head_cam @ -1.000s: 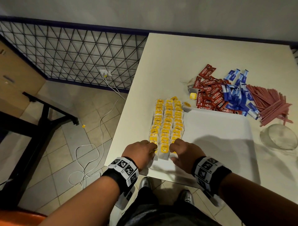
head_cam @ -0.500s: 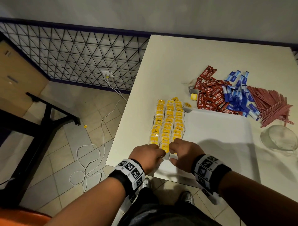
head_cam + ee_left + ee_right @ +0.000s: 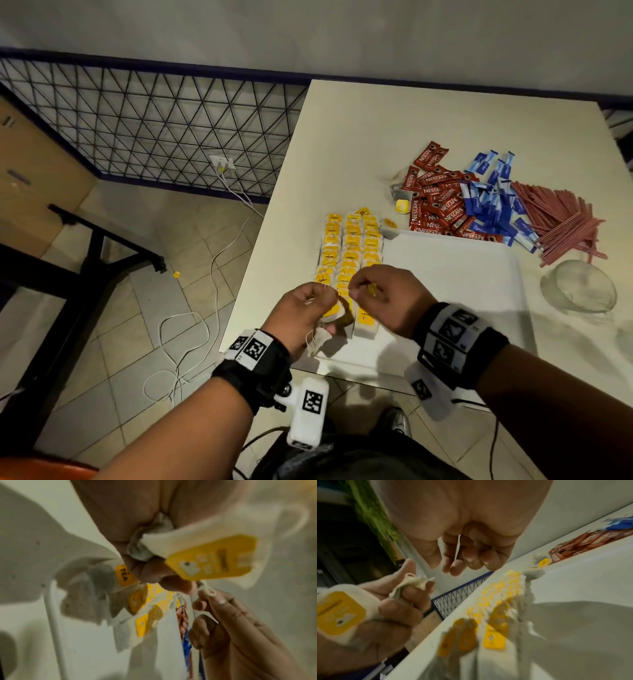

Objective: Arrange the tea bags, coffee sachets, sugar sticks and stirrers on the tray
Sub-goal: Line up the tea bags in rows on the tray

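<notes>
Three rows of yellow-tagged tea bags [image 3: 352,246] lie along the left side of the white tray [image 3: 452,294]. Just above the near end of the rows, my left hand [image 3: 325,301] grips a small bunch of tea bags [image 3: 212,557], and more bags dangle below it on tangled strings. My right hand [image 3: 356,291] is close beside it and pinches a tea bag string [image 3: 458,547] between thumb and fingers. Red coffee sachets [image 3: 435,205], blue sugar sticks [image 3: 493,202] and red stirrers [image 3: 561,222] lie in heaps on the table beyond the tray.
A clear glass bowl [image 3: 579,284] stands to the right of the tray. The white table [image 3: 394,130] ends at its left edge close to the tea bag rows, with tiled floor and cables below. A loose tea bag [image 3: 400,202] lies by the coffee sachets.
Both hands have risen off the near end of the tea bag rows. The left hand has lifted a bunch of tea bags, and the right hand now pinches a string beside it.
</notes>
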Motion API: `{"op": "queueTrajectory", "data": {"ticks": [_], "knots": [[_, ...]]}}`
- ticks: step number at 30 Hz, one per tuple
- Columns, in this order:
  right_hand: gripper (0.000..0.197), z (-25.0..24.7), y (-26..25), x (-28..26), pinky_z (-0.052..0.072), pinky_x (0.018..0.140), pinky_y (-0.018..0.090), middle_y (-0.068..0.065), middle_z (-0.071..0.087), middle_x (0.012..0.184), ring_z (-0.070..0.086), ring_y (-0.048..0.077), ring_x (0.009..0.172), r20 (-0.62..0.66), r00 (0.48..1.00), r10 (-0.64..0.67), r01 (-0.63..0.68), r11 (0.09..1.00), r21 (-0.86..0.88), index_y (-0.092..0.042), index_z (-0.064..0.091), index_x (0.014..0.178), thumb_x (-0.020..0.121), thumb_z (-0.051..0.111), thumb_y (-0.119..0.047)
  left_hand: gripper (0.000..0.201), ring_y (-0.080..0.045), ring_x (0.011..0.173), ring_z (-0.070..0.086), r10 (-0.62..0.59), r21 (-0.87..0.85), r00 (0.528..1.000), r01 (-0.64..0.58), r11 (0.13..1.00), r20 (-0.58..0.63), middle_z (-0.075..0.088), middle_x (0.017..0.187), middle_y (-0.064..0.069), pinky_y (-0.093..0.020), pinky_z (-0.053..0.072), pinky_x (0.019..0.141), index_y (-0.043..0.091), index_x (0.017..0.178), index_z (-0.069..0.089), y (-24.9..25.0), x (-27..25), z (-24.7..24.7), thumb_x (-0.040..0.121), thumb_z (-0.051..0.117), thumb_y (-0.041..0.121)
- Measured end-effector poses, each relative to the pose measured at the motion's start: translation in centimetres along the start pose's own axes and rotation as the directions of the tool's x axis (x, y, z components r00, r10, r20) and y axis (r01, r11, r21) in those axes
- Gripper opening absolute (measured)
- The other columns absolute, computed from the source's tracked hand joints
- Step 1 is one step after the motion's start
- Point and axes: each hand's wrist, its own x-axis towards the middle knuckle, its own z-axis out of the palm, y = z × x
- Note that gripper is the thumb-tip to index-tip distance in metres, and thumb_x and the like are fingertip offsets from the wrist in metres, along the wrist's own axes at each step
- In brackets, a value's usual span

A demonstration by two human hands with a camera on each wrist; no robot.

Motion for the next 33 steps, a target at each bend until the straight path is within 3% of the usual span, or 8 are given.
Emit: {"op": "queueTrajectory", "data": {"ticks": [4,10,14,17,23,27,30,33], "knots": [[0.013,-1.1,-2.1,0.9,0.034,0.070,0.004,-0.014,0.062,0.093,0.052,-0.009,0.079,0.030,0.999,-0.015,0.015,1.000,0.026,-0.024,0.069,0.100,0.092,0.060,-0.027,0.055,-0.014,0.036,0.051,-0.120,-0.213,0.990,0.134,0.968,0.076,0.059,0.054,-0.008,-0.015,0.039,0.035,0.008,0.091,0.060,1.2,-0.5,1.4,0.100,0.024,0.049],[0.042,-3.1,-2.6,0.4,0.032,0.068,0.004,-0.009,0.057,0.095,0.049,-0.010,0.081,0.115,0.974,-0.193,0.194,0.981,0.003,-0.026,0.066,0.106,0.064,0.059,-0.032,0.071,-0.021,0.041,0.052,-0.188,-0.283,0.982,0.188,0.941,0.029,0.062,0.067,-0.013,-0.019,0.039,0.038,0.012,0.084,0.060,1.6,0.3,1.6,0.077,0.031,0.076],[0.035,-2.7,-2.3,0.0,0.043,0.073,0.024,-0.012,0.056,0.089,0.051,0.003,0.076,0.088,0.995,-0.043,0.050,0.996,-0.078,-0.030,0.057,0.101,0.075,0.072,-0.048,0.065,-0.018,0.039,0.050,-0.147,-0.303,0.989,0.149,0.941,0.031,0.058,0.057,-0.009,-0.018,0.040,0.038,0.010,0.088,0.056,1.6,0.4,2.1,0.088,0.027,0.068],[0.018,-2.2,-2.1,0.2,0.040,0.065,0.023,-0.012,0.058,0.081,0.053,0.006,0.070,0.042,0.993,0.110,-0.108,0.994,-0.030,-0.025,0.056,0.089,0.085,0.066,-0.040,0.061,-0.015,0.040,0.051,-0.079,-0.267,0.995,0.092,0.959,0.058,0.058,0.057,-0.007,-0.017,0.039,0.036,0.011,0.086,0.058,1.3,0.4,2.8,0.094,0.024,0.061],[0.013,-3.4,-2.3,0.5,0.033,0.060,0.016,-0.012,0.059,0.080,0.050,-0.003,0.064,0.117,0.990,0.080,-0.078,0.997,-0.020,-0.033,0.057,0.079,0.088,0.064,-0.028,0.019,-0.009,0.040,0.051,0.089,0.237,0.989,-0.114,0.965,0.114,0.064,0.056,0.002,-0.017,0.037,0.042,0.020,0.084,0.066,-0.6,0.5,1.0,0.087,0.069,0.039],[0.001,-3.9,-3.0,0.6,0.034,0.060,0.007,-0.014,0.060,0.078,0.051,-0.015,0.067,0.135,0.991,-0.011,0.029,0.991,-0.130,-0.027,0.066,0.087,0.087,0.067,-0.027,0.037,-0.011,0.089,0.067,0.261,0.320,0.961,-0.276,0.906,0.090,0.071,0.097,0.000,-0.023,0.051,0.082,0.021,0.096,0.073,-0.4,1.1,0.8,0.064,0.081,0.035],[0.000,-3.6,-3.3,0.6,0.035,0.060,0.008,-0.016,0.059,0.074,0.052,-0.015,0.068,0.078,0.995,-0.061,0.070,0.992,-0.108,-0.026,0.068,0.086,0.086,0.068,-0.025,0.020,-0.010,0.082,0.061,0.295,0.371,0.950,-0.311,0.875,0.102,0.065,0.093,-0.005,-0.021,0.047,0.076,0.016,0.086,0.073,-0.2,1.4,1.2,0.071,0.079,0.027],[0.007,-3.3,-3.0,0.3,0.034,0.059,0.010,-0.016,0.060,0.078,0.051,-0.004,0.061,0.035,0.998,-0.056,0.058,0.998,-0.040,-0.027,0.066,0.090,0.084,0.069,-0.027,0.030,-0.017,0.074,0.057,0.292,0.391,0.950,-0.313,0.866,0.113,0.060,0.093,-0.019,-0.029,0.046,0.070,-0.001,0.081,0.070,-0.3,1.5,1.0,0.074,0.079,0.027]]}}
